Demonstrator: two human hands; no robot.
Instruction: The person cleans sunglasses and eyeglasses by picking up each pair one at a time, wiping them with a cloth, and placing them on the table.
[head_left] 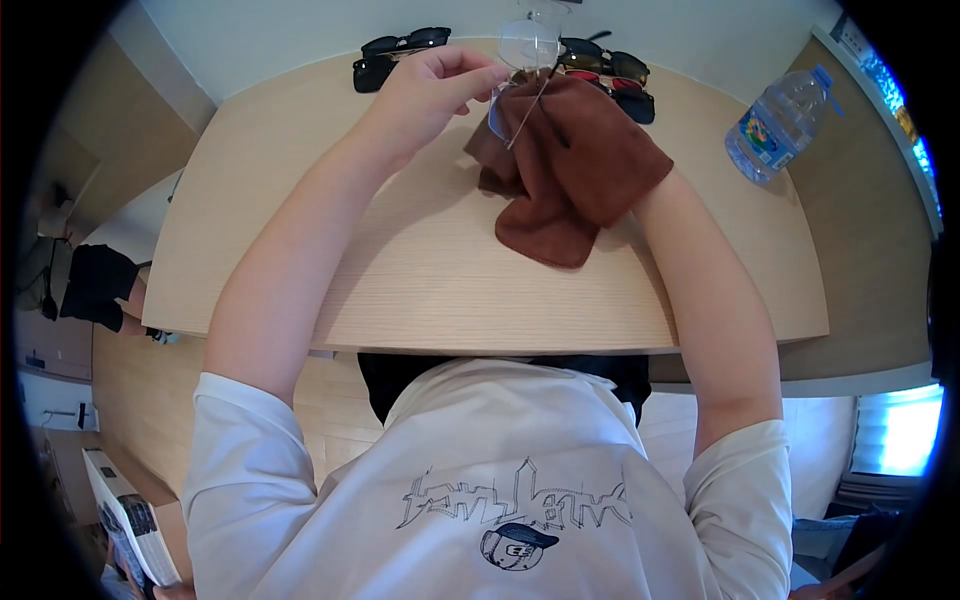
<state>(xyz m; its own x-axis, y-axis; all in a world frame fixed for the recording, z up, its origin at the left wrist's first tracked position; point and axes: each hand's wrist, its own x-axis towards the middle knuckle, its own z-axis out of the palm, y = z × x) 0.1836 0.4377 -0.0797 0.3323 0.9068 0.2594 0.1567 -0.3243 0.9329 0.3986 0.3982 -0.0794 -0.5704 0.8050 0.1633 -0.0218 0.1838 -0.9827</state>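
Observation:
Over the far part of the table, my left hand [428, 95] pinches a pair of thin-framed eyeglasses [497, 116] between thumb and fingertips. A brown cloth [575, 150] is draped over my right hand and bunched against the glasses. Of that arm only the wrist [658, 200] and forearm show; the fingers are hidden inside the cloth, which they grip near the lens. One thin temple arm crosses in front of the cloth. Just beyond my hands stands a clear, see-through rounded object [530, 45].
Dark sunglasses [405, 42] lie at the back left of the table [420, 290]. Several more sunglasses [605, 60], one red-tinted, lie at the back right. A water bottle [775, 125] with a blue cap stands at the right by a low partition [870, 190]. Another person [105, 285] is at far left.

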